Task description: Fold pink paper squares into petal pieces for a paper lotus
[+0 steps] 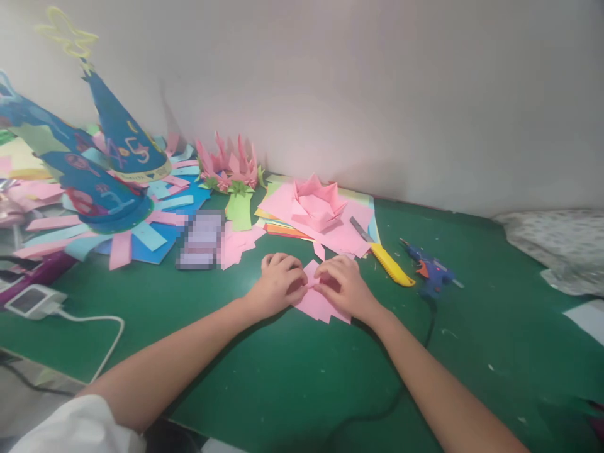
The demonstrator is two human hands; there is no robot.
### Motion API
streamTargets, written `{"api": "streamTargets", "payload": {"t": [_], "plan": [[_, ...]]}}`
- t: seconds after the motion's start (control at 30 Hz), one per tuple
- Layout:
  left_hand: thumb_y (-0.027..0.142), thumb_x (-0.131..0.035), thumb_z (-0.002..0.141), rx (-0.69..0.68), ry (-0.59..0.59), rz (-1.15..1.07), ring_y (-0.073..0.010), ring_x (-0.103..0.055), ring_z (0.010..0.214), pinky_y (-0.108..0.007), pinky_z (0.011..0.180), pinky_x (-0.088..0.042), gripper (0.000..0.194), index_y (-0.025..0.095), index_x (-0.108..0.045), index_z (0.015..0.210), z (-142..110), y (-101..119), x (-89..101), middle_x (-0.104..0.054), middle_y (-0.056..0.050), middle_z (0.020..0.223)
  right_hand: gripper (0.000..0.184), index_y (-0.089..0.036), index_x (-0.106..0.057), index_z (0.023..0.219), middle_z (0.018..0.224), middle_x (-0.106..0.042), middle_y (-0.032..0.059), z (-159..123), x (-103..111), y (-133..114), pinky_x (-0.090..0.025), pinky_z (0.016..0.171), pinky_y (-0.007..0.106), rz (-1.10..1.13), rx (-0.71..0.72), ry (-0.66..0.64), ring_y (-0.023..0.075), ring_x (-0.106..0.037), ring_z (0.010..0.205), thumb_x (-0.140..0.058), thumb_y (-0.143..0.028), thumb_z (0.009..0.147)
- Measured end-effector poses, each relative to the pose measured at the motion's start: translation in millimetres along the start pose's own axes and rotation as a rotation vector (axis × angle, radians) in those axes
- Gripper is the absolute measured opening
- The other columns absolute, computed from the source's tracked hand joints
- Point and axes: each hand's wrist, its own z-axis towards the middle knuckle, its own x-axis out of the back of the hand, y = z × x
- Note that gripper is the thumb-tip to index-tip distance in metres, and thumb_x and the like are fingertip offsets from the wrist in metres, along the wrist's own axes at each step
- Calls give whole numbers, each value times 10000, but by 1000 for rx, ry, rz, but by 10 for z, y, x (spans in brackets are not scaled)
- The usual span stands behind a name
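Pink paper [317, 304] lies on the green table in front of me, several pieces or layers with stepped lower edges. My left hand [279, 284] pinches it from the left, thumb and fingertips together near its middle. From the right, my right hand [345, 284] pinches the same paper, its fingertips almost meeting those of the left. Part of the paper is hidden under both hands. Just beyond stands a pink folded paper flower [317, 204] on a stack of coloured sheets [283, 231]. Small pink paper pieces [238, 244] lie beyond my left hand.
A yellow utility knife [389, 261] with its blade out and a blue glue gun [433, 270] with a black cord lie to the right. Left are a blurred phone [201, 240], a pink paper crown [231, 165], blue cone hats [123, 129] and a white charger [35, 302].
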Motion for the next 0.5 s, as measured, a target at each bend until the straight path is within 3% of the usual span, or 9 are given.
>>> {"api": "streamTargets", "payload": {"t": [0.23, 0.3, 0.43, 0.5], "plan": [[178, -540, 821, -64, 20, -132, -165, -501, 827, -338, 802, -329, 19, 189, -554, 816, 7, -2, 22, -627, 2, 809, 47, -231, -560, 820, 818, -633, 10, -13, 26, -31, -336, 825, 375, 43, 76, 44, 195, -520, 844, -540, -189, 823], [144, -511, 803, -76, 39, -209, -142, -497, 743, -289, 734, -370, 43, 181, -533, 798, 7, -3, 18, -602, 0, 761, 32, -231, -570, 835, 835, -643, 14, -16, 32, -37, -329, 823, 375, 32, 93, 44, 196, -529, 849, -541, -240, 842], [121, -474, 767, -40, 68, -346, -117, -484, 663, -225, 612, -392, 68, 180, -506, 769, -1, 14, 1, -566, -4, 748, 181, -240, -607, 894, 878, -673, 17, -25, 45, -64, -293, 800, 384, -55, 113, 10, 207, -531, 860, -587, -412, 841], [124, -478, 758, -19, 66, -391, -110, -492, 656, -217, 606, -404, 66, 183, -505, 768, -4, 37, -5, -564, 2, 745, 178, -247, -625, 886, 852, -683, 8, -32, 51, -82, -279, 781, 383, -82, 108, 22, 197, -530, 831, -532, -399, 883]]}}
